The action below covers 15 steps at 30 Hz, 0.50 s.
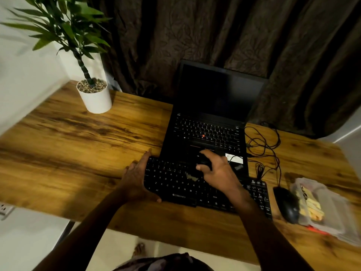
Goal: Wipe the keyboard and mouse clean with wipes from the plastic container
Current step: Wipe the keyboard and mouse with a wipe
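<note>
A black keyboard (175,184) lies on the wooden desk (78,145), in front of the laptop. My left hand (136,178) grips its left end, fingers along the side and thumb at the front edge. My right hand (218,173) hovers over the keyboard's top row, its fingers curled round a small dark wad (204,162) that looks like a wipe. A pale smear (191,177) shows on the middle keys. The black mouse (286,204) sits right of the keyboard. Beside it stands the clear plastic container (332,212) with yellow wipes inside.
An open black laptop (211,132) with a dark screen stands behind the keyboard. Tangled black cables (263,145) lie to its right. A potted plant (95,94) stands at the back left. A dark curtain hangs behind the desk.
</note>
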{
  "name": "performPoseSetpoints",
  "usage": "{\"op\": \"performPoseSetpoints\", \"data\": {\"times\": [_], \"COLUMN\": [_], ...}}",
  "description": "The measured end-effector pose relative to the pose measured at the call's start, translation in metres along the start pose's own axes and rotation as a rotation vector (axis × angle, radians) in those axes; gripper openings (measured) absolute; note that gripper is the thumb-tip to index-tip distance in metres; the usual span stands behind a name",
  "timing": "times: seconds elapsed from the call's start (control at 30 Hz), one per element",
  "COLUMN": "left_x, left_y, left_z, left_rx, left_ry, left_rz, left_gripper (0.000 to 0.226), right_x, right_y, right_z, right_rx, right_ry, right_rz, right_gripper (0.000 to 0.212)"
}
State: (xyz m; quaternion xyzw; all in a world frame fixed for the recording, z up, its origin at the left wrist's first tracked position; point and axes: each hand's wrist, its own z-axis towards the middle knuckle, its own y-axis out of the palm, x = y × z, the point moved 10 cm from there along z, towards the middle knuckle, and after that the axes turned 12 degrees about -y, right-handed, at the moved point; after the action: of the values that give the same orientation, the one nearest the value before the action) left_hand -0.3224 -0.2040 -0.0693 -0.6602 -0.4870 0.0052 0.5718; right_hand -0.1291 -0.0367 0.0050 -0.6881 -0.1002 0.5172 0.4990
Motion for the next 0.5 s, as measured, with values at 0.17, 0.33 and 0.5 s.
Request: {"op": "performPoseSetpoints", "data": {"times": [0.17,0.33,0.5], "left_x": [0.000,0.006,0.029], "left_y": [0.001,0.003,0.016], "left_z": [0.000,-0.010,-0.026], "left_rx": [0.014,-0.032,0.034], "left_ry": [0.004,-0.021,0.131], "left_rz": [0.004,0.025,0.157], "left_gripper": [0.170,0.162,0.133], "right_x": [0.014,0.014,0.017], "right_y": [-0.011,-0.020,-0.023], "right_z": [-0.002,-0.004,-0.008], "right_rx": [0.017,0.032,0.033], "right_ry": [0.037,0.028,0.002], "right_rz": [-0.021,-0.013,-0.012], "right_gripper": [0.046,0.043,0.046]}}
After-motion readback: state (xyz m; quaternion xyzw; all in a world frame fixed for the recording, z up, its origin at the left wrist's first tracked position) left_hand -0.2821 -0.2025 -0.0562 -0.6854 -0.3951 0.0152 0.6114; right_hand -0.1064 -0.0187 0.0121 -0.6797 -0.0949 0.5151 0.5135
